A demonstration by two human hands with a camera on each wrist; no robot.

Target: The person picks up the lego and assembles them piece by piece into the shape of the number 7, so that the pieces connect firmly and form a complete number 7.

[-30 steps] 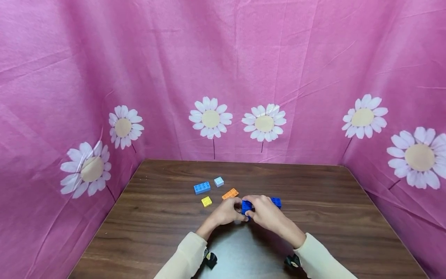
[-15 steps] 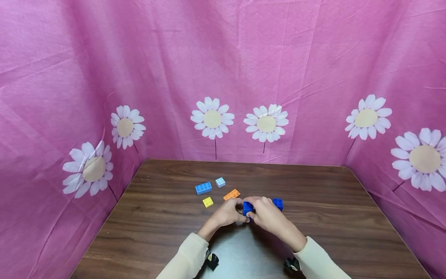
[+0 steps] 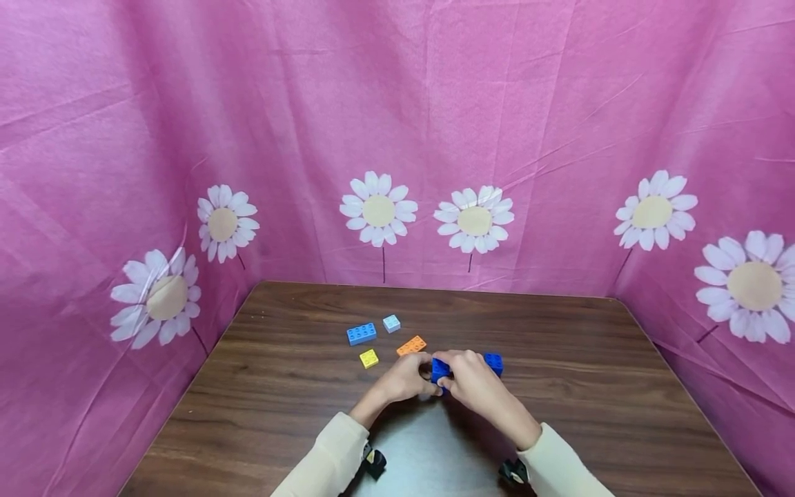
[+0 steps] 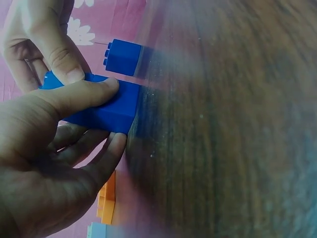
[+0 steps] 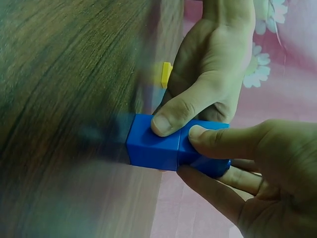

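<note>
Two blue toy building bricks stand stacked on the table between my hands, with a seam between them. My left hand (image 3: 405, 378) grips the lower brick (image 5: 152, 151), thumb on one face and fingers on the opposite side. Around the upper brick (image 3: 440, 368) my right hand (image 3: 475, 379) has its thumb and fingers pinched. Both thumbs lie close together near the seam in the right wrist view. Just beyond the right hand sits another blue brick (image 3: 493, 363), partly hidden by that hand in the head view and apart from the stack in the left wrist view.
Left of and behind the hands lie an orange brick (image 3: 411, 345), a small yellow brick (image 3: 369, 358), a lighter blue brick (image 3: 361, 334) and a pale blue brick (image 3: 391, 323). A pink curtain (image 3: 422, 124) with daisies encloses the wooden table (image 3: 279, 386).
The right forearm has shifted slightly inward. Both hands keep their hold on the stacked blue bricks, and the loose bricks stay where they were.
</note>
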